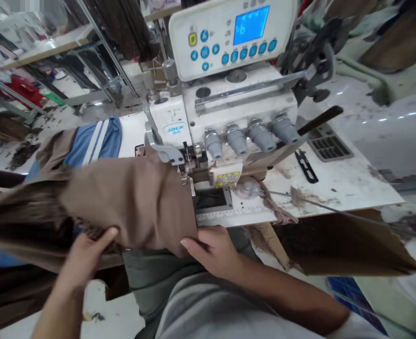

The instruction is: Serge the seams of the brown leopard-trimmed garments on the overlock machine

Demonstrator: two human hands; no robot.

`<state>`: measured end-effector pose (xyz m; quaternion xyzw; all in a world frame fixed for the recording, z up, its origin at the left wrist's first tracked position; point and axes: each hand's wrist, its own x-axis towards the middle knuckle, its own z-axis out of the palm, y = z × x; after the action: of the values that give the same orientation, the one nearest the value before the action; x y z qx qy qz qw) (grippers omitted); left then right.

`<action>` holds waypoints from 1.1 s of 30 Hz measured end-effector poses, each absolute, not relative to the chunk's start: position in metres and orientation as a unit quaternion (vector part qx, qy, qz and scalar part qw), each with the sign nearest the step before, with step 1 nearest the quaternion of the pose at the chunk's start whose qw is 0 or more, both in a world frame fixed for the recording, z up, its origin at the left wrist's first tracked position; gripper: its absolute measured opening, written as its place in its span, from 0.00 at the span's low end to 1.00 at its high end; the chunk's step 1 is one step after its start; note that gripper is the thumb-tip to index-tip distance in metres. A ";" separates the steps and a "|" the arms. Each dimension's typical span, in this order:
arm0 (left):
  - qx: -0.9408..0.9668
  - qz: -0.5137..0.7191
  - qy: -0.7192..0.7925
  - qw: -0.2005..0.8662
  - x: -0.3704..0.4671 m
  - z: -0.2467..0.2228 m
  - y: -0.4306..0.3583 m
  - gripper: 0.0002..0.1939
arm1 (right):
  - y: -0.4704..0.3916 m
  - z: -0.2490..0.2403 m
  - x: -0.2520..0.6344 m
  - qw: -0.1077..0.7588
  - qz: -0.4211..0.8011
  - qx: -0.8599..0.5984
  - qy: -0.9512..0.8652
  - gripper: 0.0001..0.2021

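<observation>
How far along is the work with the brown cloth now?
Done: the brown cloth already reaches the sewing machine; no finished seam is discernible. In hand: its edge, pinched by the right hand. Remaining, apparently: the edge between machine and that hand.

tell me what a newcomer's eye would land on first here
Probably the white sewing machine at upper centre, with its bright blue screen on the panel above it. Next might come the brown fabric stretching from the left to the needle area, its near right edge pinched by the right hand while the left hand touches it further left.
</observation>
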<state>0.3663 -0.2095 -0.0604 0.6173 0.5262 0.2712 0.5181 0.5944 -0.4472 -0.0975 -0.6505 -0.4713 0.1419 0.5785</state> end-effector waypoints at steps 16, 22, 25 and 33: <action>0.543 0.345 0.535 0.548 0.378 -0.064 -0.256 0.35 | -0.438 -0.093 0.608 0.545 0.093 -0.642 -0.531 0.31; 0.507 0.349 0.573 0.542 0.383 -0.057 -0.252 0.27 | -0.433 -0.093 0.609 0.588 0.127 -0.640 -0.478 0.32; 0.483 0.440 0.550 0.520 0.396 -0.046 -0.254 0.21 | -0.433 -0.094 0.610 0.581 0.118 -0.636 -0.493 0.32; 0.574 0.398 0.570 0.432 0.419 -0.007 -0.232 0.19 | -0.436 -0.108 0.610 0.526 0.113 -0.639 -0.549 0.30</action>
<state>0.4186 -0.2316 -0.0069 0.5741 0.5697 0.3985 0.4325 0.6105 -0.4362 -0.1083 -0.6394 -0.5491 0.1132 0.5262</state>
